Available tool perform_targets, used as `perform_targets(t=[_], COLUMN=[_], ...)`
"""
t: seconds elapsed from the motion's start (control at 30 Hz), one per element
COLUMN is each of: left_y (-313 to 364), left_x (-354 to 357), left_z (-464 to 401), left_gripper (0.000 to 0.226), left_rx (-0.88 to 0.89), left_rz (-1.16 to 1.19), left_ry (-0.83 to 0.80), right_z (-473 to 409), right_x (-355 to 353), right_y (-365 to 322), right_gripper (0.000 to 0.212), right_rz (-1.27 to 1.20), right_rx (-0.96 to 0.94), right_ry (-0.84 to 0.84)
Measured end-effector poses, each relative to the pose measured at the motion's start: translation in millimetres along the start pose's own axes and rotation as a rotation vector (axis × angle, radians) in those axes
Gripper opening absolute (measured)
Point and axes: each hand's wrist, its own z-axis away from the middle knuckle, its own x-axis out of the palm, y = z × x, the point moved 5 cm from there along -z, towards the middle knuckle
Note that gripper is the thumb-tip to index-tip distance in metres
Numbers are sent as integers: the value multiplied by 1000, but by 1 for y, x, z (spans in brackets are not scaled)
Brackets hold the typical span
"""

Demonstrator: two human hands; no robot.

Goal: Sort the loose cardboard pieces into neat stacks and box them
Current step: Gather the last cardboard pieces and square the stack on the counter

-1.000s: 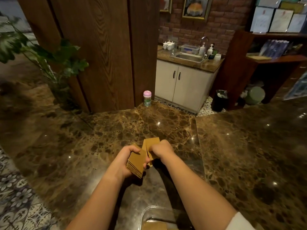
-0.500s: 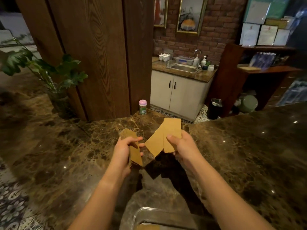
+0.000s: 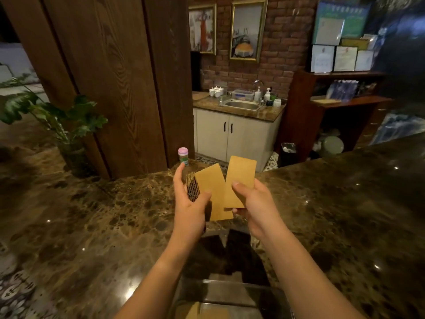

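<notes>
Head view. The left hand [image 3: 190, 203] gripped a stack of tan corrugated cardboard rectangles [image 3: 192, 189], thumb curled over the near face and fingers wrapped behind, so that the fluted edges of the stack faced the camera. A single flat tan cardboard rectangle [image 3: 212, 192] leaned to the right from the front of this stack, its lower end reaching down between the two hands. The right hand [image 3: 255, 208] pinched a second flat tan cardboard piece [image 3: 240, 180] near its lower end, thumb on the front face and fingers curled behind; this piece stood nearly upright and overlapped the right edge of the leaning one. Both hands were held above the polished brown marble countertop [image 3: 103, 215]. A clear plastic box [image 3: 230, 293] lay on the counter at the bottom of the view, between the forearms, with tan cardboard showing inside it. A small green jar with a pink lid [image 3: 183, 155] stood at the far edge of the counter, beside a dark wooden pillar [image 3: 119, 77].
</notes>
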Motion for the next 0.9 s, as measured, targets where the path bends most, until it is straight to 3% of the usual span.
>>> perform_targets(t=[0.07,0.13,0.2,0.27,0.4,0.5,0.6,0.67,0.77,0.83,0.9], left_y=[-3,-13,-17,-14,-9,-7,-6,-6,1,5,2], left_x=[-4,-7,-7,-4,-2,-9,-11,-11,-7,-5,-6], left_z=[-2,-4,-1,4,5,5,7,6,1,-2,-5], left_gripper=[53,39,34,38,51,61,62,72,65,71,83], left_rx=[-158,-449,-712,-869,-869,-796,-775,-754,-621,-523,-447], left_rz=[134,435,610,624,711,703,619,570,713,832,780], left_ry=[64,91,32,-92,-241,-291,-364,-362,-400,-403,-351], right_z=[2,5,12,24,44,46,37,30,20,17,15], right_x=[-2,-6,-11,-8,-2,-2,-4,-8,-17,-19,-18], right_y=[-6,-17,-32,-42,-44,-42,-34,-29,-25,-20,-16], right_gripper=[19,19,22,23,29,37,48,45,20,21,22], right_rz=[8,9,77,279,906,1114,1204,1107,699,426,250], right_rx=[-25,-123,-325,-533,-1056,-1158,-1094,-984,-587,-348,-194], right_ry=[-14,-22,-88,-271,-549,-604,-568,-536,-380,-288,-293])
